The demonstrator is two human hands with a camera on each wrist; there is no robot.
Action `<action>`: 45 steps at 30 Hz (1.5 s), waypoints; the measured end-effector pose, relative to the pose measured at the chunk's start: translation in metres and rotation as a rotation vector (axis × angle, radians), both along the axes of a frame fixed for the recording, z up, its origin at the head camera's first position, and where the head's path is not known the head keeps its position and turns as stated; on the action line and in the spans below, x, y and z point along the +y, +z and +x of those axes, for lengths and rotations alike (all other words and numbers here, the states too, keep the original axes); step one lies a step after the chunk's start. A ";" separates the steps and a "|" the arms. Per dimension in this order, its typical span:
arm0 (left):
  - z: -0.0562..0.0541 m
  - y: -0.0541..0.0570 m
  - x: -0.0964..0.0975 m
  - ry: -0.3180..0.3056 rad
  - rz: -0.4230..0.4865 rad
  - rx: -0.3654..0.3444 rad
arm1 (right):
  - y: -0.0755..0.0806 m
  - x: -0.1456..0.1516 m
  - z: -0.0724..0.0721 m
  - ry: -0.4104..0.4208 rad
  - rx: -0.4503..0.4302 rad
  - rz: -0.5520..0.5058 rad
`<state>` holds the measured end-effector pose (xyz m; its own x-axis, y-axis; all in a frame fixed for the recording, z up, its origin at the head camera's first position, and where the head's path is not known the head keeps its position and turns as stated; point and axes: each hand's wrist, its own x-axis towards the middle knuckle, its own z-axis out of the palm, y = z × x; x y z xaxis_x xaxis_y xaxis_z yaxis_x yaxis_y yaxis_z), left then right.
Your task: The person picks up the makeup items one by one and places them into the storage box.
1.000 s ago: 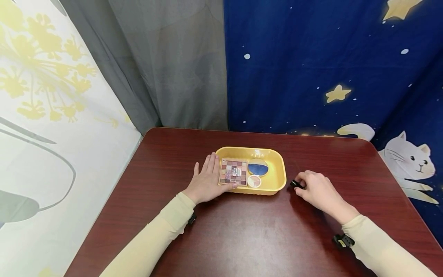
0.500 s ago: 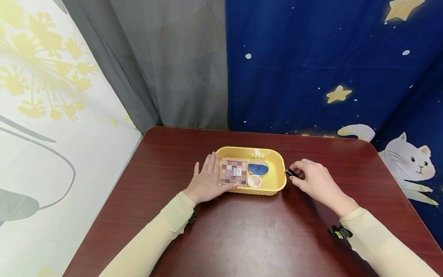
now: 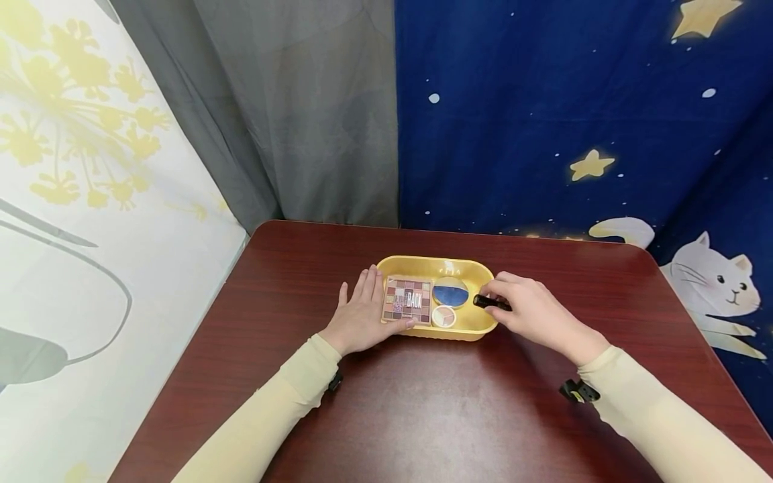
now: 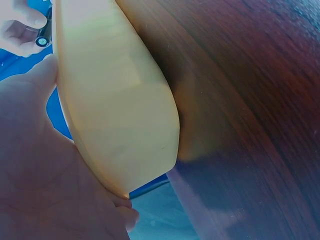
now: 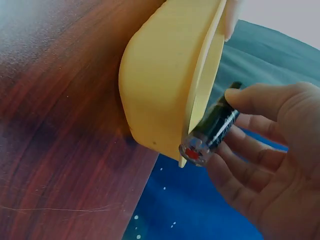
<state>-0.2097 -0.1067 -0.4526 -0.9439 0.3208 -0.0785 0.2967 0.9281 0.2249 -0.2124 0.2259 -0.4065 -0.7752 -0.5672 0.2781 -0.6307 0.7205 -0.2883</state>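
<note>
My right hand pinches a black lipstick between thumb and fingers, over the right rim of a yellow plastic tray. In the right wrist view the lipstick has a clear end with red inside, close to the tray's rim. My left hand rests with straight fingers along the tray's left end, its thumb lying over the front rim. Inside the tray, an eyeshadow palette lies at the left. Right of it are a round mirror-like disc and a small round three-coloured compact.
The tray stands on a dark red wooden table, nearer its far edge. Behind hang a grey curtain and a blue one with stars and a cat. A white patterned wall borders the left side.
My right hand has carried the lipstick leftward from the table beside the tray to over its right rim. My left hand and the tray have stayed in place.
</note>
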 end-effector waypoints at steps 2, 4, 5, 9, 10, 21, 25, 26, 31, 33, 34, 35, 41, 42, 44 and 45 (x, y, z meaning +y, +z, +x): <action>0.000 0.001 0.000 0.004 -0.004 -0.002 | 0.001 -0.003 -0.001 0.030 -0.003 0.022; 0.000 0.001 0.000 0.006 -0.009 -0.003 | 0.002 -0.006 -0.002 0.055 -0.006 0.043; 0.000 0.002 0.001 0.006 -0.007 -0.003 | 0.003 -0.008 -0.002 0.065 -0.005 0.052; 0.000 0.003 0.002 0.008 -0.010 -0.006 | 0.004 -0.012 -0.003 0.085 -0.010 0.096; 0.000 0.003 0.001 0.006 -0.009 -0.008 | 0.004 -0.013 -0.004 0.088 -0.012 0.109; -0.004 -0.002 -0.002 -0.001 -0.015 0.015 | 0.004 -0.028 -0.010 0.197 0.034 0.251; -0.003 -0.001 -0.001 0.003 -0.014 0.007 | 0.002 -0.034 -0.013 0.236 0.010 0.266; -0.002 -0.001 -0.001 0.004 -0.012 0.008 | 0.001 -0.035 -0.014 0.243 -0.002 0.270; -0.001 0.002 0.000 0.006 -0.011 0.018 | -0.001 -0.037 -0.017 0.275 -0.061 0.287; -0.001 0.002 0.000 0.005 -0.018 0.019 | -0.002 -0.038 -0.018 0.287 -0.080 0.299; -0.001 0.002 0.000 0.005 -0.017 0.018 | -0.002 -0.038 -0.019 0.294 -0.089 0.307; -0.002 0.002 0.000 0.004 -0.019 0.014 | -0.002 -0.038 -0.019 0.299 -0.099 0.314; -0.004 -0.003 0.000 0.006 -0.020 -0.009 | -0.002 -0.038 -0.024 0.315 -0.156 0.353; -0.004 -0.002 0.000 0.007 -0.015 -0.011 | -0.002 -0.038 -0.025 0.315 -0.166 0.359; -0.003 -0.002 0.001 0.010 -0.012 -0.011 | -0.002 -0.039 -0.027 0.315 -0.184 0.373; -0.003 -0.002 0.001 0.010 -0.011 -0.012 | -0.002 -0.039 -0.027 0.313 -0.194 0.379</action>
